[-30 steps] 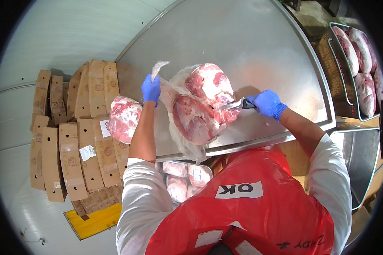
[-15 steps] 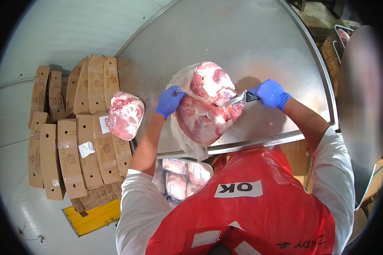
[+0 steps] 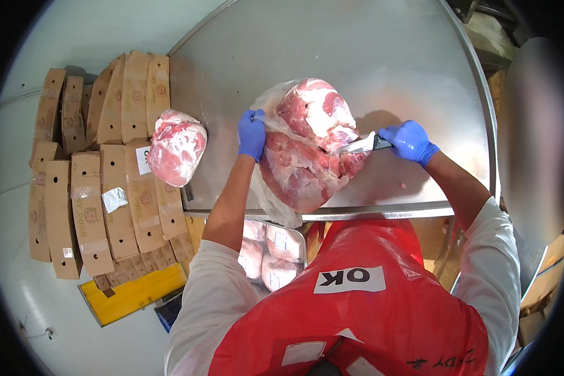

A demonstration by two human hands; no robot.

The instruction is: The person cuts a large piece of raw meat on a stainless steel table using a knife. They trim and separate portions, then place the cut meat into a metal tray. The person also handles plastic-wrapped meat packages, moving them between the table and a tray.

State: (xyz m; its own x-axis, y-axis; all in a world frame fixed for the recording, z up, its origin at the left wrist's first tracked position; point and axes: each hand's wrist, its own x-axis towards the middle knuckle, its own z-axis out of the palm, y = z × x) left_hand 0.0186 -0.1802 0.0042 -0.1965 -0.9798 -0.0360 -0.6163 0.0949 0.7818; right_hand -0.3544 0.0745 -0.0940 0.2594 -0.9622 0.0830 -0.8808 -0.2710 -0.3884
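A large piece of raw meat [image 3: 301,169], split by a deep cut, lies on the steel table, with translucent plastic film [image 3: 268,100] under its left side. My right hand [image 3: 409,141], in a blue glove, is closed round the black handle of a knife [image 3: 358,145]. The blade points left, its tip in the cut at the meat's right side. At the left edge of the meat, my gloved left hand [image 3: 252,134] is closed with its fingers curled at the film's edge. A smaller piece of meat [image 3: 177,150] sits at the table's left edge.
Flattened cardboard boxes [image 3: 94,200] stand in rows to the left, beside a yellow panel [image 3: 135,293]. Below the table's near edge is a metal tray [image 3: 304,247] of wrapped meat pieces. The steel table [image 3: 338,50] has a raised rim.
My left hand has shifted from the meat's upper left surface outward to the film beside it. The knife blade remains in the cut, and the whole view has shifted slightly.
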